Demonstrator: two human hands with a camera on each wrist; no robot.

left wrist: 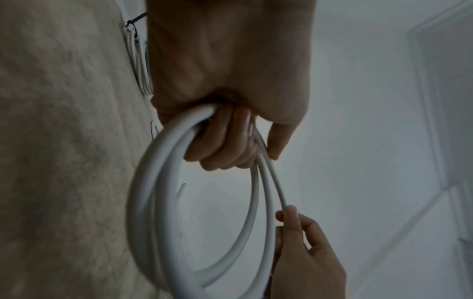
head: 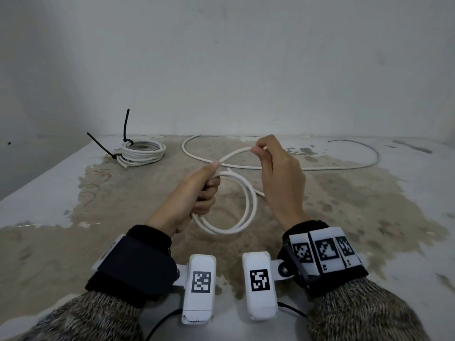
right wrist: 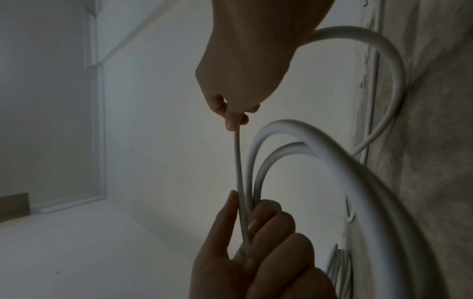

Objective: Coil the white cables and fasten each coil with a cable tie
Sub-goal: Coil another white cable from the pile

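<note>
The table (head: 369, 217) was patchy, its white coating worn to bare beige, against a scuffed grey-white wall (head: 221, 57). Above it, the left hand (head: 197, 193) gripped two loops of white cable (head: 248, 207); the right hand (head: 278, 173) pinched the strand beyond them. Left of the hands lay a finished coil (head: 142, 152) with black ties (head: 126, 124).

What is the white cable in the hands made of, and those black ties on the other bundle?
The white cable looks like smooth, slightly glossy plastic or rubber coating: it bends into loops without kinking. What is inside is hidden. The black ties on the finished coil look like stiff matte plastic, since their tails stick straight out.
</note>
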